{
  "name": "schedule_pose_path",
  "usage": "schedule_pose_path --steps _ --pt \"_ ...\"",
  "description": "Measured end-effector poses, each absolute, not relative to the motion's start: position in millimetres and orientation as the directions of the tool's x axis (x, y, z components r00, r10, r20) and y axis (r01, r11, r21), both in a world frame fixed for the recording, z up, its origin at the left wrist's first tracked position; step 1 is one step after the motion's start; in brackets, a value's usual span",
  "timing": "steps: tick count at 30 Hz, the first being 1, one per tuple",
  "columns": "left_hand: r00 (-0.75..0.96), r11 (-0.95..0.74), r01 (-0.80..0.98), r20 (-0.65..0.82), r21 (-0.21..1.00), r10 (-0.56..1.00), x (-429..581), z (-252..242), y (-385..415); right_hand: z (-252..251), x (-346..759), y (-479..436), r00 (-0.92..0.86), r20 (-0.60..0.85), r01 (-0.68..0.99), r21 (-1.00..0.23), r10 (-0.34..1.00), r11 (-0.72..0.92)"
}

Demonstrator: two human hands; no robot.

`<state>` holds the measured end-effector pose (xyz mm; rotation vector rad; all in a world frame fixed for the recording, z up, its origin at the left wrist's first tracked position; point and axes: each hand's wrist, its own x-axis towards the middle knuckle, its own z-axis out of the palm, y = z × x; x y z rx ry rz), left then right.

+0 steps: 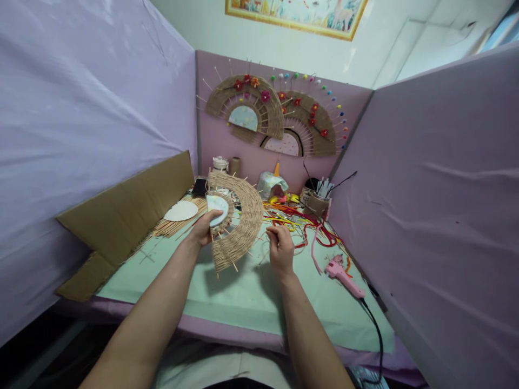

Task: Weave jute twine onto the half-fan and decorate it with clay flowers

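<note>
A woven twine fan (248,216) with thin sticks poking out along its rim is held up over the table, turned on its side. My left hand (201,229) grips it at the inner edge, thumb lying on the pale half-disc (217,208) at its centre. Just right of the fan's outer rim, my right hand (281,249) is closed in a pinch, apart from the fan. A thin pale strand seems to run near those fingers, but what they hold is too small to make out.
Two finished twine fans with flowers (243,89) hang on the back panel. A pink glue gun (344,278) lies at right, its black cord over the front edge. Coloured pipe cleaners (290,219), a pen holder (316,204), a white oval (180,210) and folded cardboard (130,208) surround the work.
</note>
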<state>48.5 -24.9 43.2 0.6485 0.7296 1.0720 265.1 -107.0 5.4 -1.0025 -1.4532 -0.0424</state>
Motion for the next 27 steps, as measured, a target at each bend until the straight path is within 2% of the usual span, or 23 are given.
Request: schedule_pose_path --steps 3,7,12,16,22,27 --pt "0.264 0.3 -0.455 -0.195 0.838 0.945 46 42 -25 5 268 -107 0.166 0.824 0.594 -0.522 0.542 0.612" --pt "0.303 0.312 -0.382 -0.201 0.87 0.931 41 41 -25 7 270 -108 0.181 0.805 0.575 -0.553 0.565 0.603" --pt "0.338 0.347 -0.395 -0.217 0.851 0.916 37 41 -24 9 272 -108 0.244 0.735 0.477 -0.659 0.633 0.581" --pt "0.338 0.389 -0.448 -0.25 0.805 0.907 37 45 -27 7 272 -106 0.224 0.686 0.442 -0.704 0.692 0.555" --pt "0.309 0.399 -0.424 -0.284 0.813 0.907 40 50 -33 2 268 -102 0.119 0.639 0.418 -0.727 0.76 0.546" --pt "0.267 0.362 -0.403 -0.27 0.841 0.925 44 54 -39 3 268 -102 0.098 0.669 0.452 -0.69 0.737 0.566"
